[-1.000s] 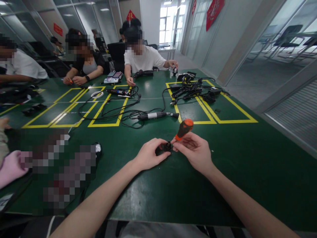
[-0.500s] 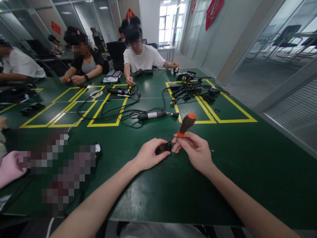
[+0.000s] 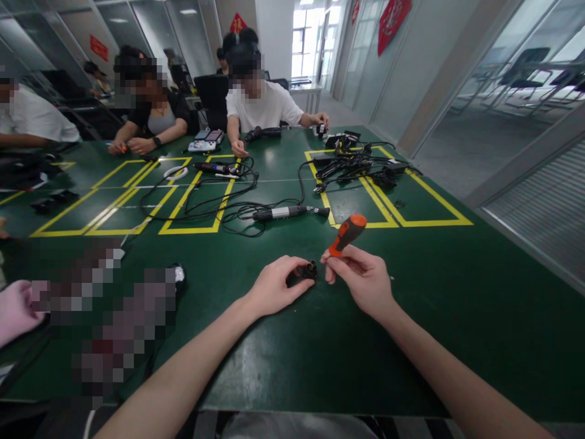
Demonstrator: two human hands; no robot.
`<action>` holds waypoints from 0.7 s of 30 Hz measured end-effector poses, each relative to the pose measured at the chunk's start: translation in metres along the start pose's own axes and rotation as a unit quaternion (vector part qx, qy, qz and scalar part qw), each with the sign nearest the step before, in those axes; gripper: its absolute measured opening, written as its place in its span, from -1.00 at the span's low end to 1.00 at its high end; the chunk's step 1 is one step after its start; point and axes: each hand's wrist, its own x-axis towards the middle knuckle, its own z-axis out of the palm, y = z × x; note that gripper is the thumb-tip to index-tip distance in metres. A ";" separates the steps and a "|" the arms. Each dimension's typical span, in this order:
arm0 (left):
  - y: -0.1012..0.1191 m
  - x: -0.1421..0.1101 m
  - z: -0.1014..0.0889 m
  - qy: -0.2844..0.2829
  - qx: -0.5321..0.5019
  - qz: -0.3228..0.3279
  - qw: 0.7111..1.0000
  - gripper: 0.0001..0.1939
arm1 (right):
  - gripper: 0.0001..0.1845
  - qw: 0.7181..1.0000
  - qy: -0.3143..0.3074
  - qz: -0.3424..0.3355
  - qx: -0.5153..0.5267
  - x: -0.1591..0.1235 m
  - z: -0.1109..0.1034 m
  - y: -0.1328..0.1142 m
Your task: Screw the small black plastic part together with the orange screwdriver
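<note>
My left hand [image 3: 280,283] is closed around a small black round part [image 3: 309,270] on the green table, thumb and fingers gripping it from the left. A short tube-like piece sticks up from the part's top. In my right hand [image 3: 363,274] is a screwdriver [image 3: 350,235] with an orange and dark grey handle. The handle leans up and to the right, pinched near its lower end. The screwdriver's tip is hidden or too small to make out. A small gap separates my right fingertips from the black part.
Beyond my hands lies a grey and black corded tool [image 3: 286,212] with looped cables. A tangle of black cables [image 3: 345,161] sits at the back right. Yellow tape [image 3: 436,223] marks rectangles on the table [image 3: 292,360]. Several people sit around it; a pink sleeve [image 3: 21,311] is at left.
My right hand has shifted slightly right, away from the black part, and the screwdriver leans further right. My left hand keeps its grip in nearly the same place.
</note>
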 end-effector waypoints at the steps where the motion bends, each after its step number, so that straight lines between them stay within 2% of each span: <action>1: 0.000 0.000 0.000 0.000 -0.001 0.000 1.000 -0.71 | -0.67 1.000 -0.006 0.002 0.005 0.000 0.000 0.001; 7: 0.003 -0.001 -0.001 -0.008 0.003 -0.006 1.000 -0.72 | -0.69 1.000 -0.008 -0.005 0.020 -0.005 0.003 0.002; 13: 0.003 -0.001 -0.002 -0.008 0.000 -0.009 1.000 -0.72 | -0.65 0.999 -0.020 -0.009 -0.025 -0.004 0.004 -0.004; 21: -0.002 -0.001 -0.002 -0.008 -0.002 -0.001 1.000 -0.69 | -0.64 0.999 -0.017 0.003 0.029 -0.002 0.004 0.002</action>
